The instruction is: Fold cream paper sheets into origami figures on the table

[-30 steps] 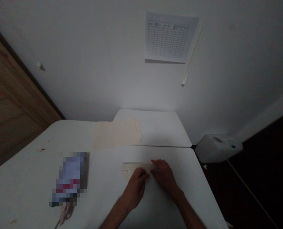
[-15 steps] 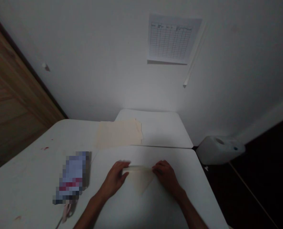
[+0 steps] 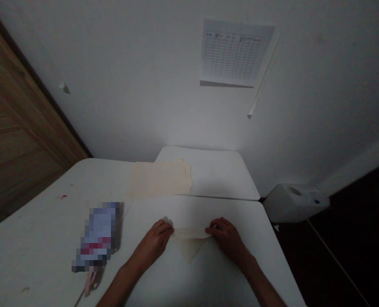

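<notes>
Folded cream paper (image 3: 189, 244) | left hand (image 3: 153, 244), right hand (image 3: 228, 241) holding ends | white table (image 3: 231, 211) | white wall (image 3: 119, 94)

White desk (image 3: 189, 209), second white desk (image 3: 221, 175) butted against its far edge. Lying on top: loose cream paper sheets (image 3: 160, 179) toward the far side, a pixelated object (image 3: 96, 236) at left, folded cream paper (image 3: 189, 243) front centre, a red speck (image 3: 63, 196).
</notes>
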Available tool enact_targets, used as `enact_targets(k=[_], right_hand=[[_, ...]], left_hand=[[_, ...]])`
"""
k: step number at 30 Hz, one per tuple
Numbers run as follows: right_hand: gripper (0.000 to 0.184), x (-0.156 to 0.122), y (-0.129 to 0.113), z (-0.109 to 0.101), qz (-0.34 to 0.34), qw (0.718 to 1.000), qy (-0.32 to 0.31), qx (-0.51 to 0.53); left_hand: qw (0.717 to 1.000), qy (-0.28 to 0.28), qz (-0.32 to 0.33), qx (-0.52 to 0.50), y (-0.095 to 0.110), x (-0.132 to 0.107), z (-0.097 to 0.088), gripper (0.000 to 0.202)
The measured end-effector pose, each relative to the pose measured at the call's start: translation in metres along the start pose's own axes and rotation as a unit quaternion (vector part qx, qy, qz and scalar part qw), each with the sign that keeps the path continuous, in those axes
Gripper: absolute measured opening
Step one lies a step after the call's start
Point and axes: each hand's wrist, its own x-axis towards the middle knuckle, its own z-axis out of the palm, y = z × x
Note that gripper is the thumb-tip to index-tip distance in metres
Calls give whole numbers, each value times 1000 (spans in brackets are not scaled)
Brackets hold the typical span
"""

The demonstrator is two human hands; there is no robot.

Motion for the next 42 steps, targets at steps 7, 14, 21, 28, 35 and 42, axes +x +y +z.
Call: enact_targets(k=[7,14,21,28,35,42], right_hand=[[42,-7,-6,-7,-16,997,-41,-67],[47,-18,-16,-19,18,997,-52,-52],[14,0,-38,-6,71,994,26,-73],[17,6,-40,13,114,988,74,-72],[22,-2,-41,20,60,995,82,-17],[39,1,-45,27,-30,999,19,27]], left_hand=[[995,3,39,94,-10,-21,13,38],[994,-29,30,105,5,-26,1,35],[989,23,-57,132,36,-3,15,31],[995,-24,6,93,47,-4,29,34],[995,-37,30,87,48,-5,40,34],[995,-40,25,90,44,-6,44,55]])
